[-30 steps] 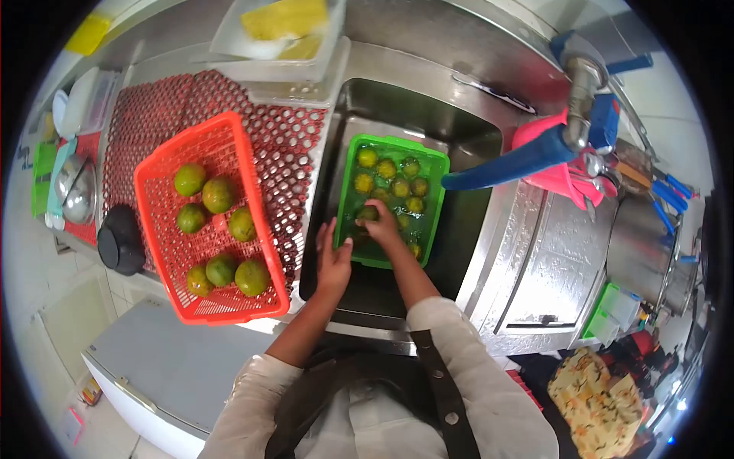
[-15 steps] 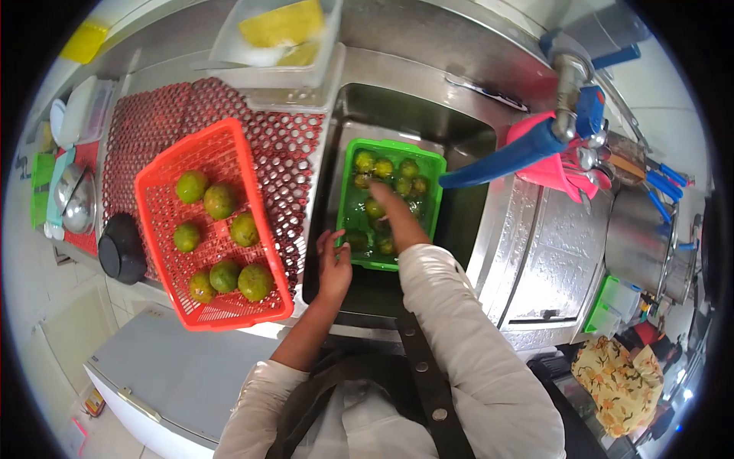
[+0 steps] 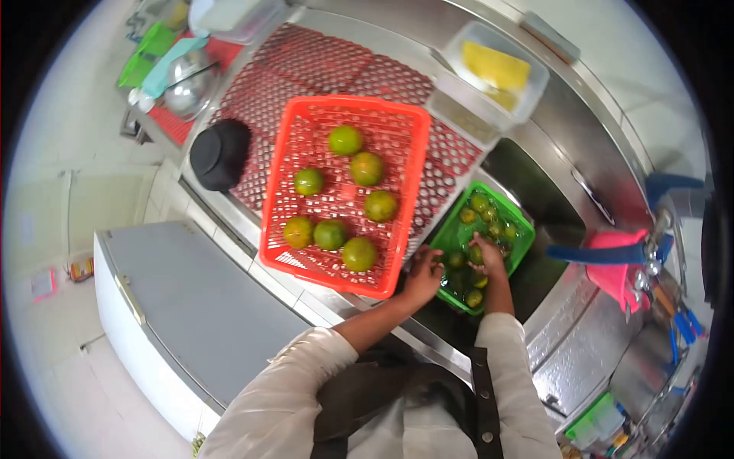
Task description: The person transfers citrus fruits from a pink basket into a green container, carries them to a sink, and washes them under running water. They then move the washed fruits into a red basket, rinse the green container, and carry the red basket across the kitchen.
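Note:
A green plastic tub (image 3: pixel 522 256) stands in the metal sink, with water and several green-yellow citrus fruits (image 3: pixel 479 202) in it. My right hand (image 3: pixel 493 262) reaches into the tub, thumb and fingers closed around one citrus fruit (image 3: pixel 475 254). At the tub's near left rim is my left hand (image 3: pixel 423 277), its fingers curled over the edge. Left of the sink, a red-orange plastic basket (image 3: pixel 419 164) holds several larger-looking green citrus fruits (image 3: pixel 367 169), spaced out on its slotted floor.
The basket rests on red perforated matting (image 3: pixel 329 65). A clear container (image 3: pixel 527 96) with a yellow sponge (image 3: pixel 497 67) stands behind the sink. The blue-sleeved tap (image 3: pixel 592 252) reaches over the sink's right side. A black bowl (image 3: pixel 220 154) and a grey-topped chest (image 3: pixel 191 298) are to the left.
My view has swung left, so the basket sits nearer the middle and the sink farther right. My right hand has drawn back toward the tub's near part and closed around a fruit.

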`<control>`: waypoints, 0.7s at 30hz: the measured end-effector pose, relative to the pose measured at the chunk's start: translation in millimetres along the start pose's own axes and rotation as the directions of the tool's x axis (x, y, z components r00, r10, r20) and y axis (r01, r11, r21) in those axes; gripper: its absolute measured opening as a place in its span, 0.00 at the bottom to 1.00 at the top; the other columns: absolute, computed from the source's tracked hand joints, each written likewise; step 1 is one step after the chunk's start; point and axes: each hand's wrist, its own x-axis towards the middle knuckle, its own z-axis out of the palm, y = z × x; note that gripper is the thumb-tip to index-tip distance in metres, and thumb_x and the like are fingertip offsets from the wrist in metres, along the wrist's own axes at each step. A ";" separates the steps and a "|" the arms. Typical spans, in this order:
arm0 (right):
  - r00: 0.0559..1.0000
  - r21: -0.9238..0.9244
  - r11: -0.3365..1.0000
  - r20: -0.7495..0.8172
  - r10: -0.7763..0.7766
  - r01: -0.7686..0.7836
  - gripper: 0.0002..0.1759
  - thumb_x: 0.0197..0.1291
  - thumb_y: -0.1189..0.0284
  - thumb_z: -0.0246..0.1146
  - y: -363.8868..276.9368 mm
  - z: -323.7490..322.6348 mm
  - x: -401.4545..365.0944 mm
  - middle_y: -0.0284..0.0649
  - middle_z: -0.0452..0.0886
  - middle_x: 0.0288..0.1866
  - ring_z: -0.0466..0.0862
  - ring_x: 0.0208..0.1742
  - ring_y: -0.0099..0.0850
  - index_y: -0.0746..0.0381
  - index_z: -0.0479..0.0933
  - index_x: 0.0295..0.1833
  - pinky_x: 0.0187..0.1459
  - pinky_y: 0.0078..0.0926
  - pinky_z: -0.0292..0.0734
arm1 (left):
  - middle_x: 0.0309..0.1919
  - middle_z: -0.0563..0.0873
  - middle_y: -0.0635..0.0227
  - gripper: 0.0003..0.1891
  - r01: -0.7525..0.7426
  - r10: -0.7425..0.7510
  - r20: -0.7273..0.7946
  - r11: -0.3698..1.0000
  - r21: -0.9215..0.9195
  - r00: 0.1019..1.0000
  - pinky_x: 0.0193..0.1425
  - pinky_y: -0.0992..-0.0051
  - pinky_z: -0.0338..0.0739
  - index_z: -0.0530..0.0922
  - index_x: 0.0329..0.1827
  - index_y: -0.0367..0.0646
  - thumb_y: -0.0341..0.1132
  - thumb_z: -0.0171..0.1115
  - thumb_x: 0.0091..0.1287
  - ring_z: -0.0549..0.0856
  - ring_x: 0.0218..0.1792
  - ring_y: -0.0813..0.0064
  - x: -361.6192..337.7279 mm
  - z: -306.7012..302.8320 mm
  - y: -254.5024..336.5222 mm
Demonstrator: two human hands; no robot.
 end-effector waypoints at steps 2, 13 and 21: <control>0.996 0.008 1.000 0.084 -0.022 0.021 0.20 0.56 0.51 0.55 -35.5 8.9 -38.1 0.38 0.74 0.40 0.73 0.43 0.33 0.58 0.76 0.34 0.30 0.35 0.75 | 0.54 0.63 0.58 0.16 0.040 -0.040 0.011 0.999 -0.016 0.999 0.46 0.73 0.74 0.71 0.48 0.47 0.25 0.56 0.57 0.79 0.38 0.72 2.5 -5.1 3.9; -0.028 -0.110 -0.060 0.273 -0.962 0.992 0.19 0.46 0.76 0.62 -134.5 164.7 -232.6 0.45 0.67 0.50 0.69 0.51 0.43 0.61 0.71 0.47 0.52 0.36 0.64 | 0.52 0.67 0.60 0.13 -0.023 0.049 0.095 0.967 -0.252 0.994 0.49 0.78 0.74 0.70 0.49 0.41 0.31 0.53 0.61 0.73 0.50 0.73 3.8 -0.5 -13.7; 0.399 -0.410 0.525 -0.356 -0.845 0.746 0.17 0.42 0.83 0.56 -39.3 54.4 -35.4 0.46 0.75 0.40 0.76 0.42 0.40 0.64 0.72 0.43 0.44 0.29 0.70 | 0.54 0.64 0.58 0.18 -0.043 0.040 0.088 0.999 0.029 0.995 0.48 0.76 0.72 0.68 0.52 0.40 0.22 0.52 0.56 0.76 0.45 0.71 4.2 -5.0 -12.0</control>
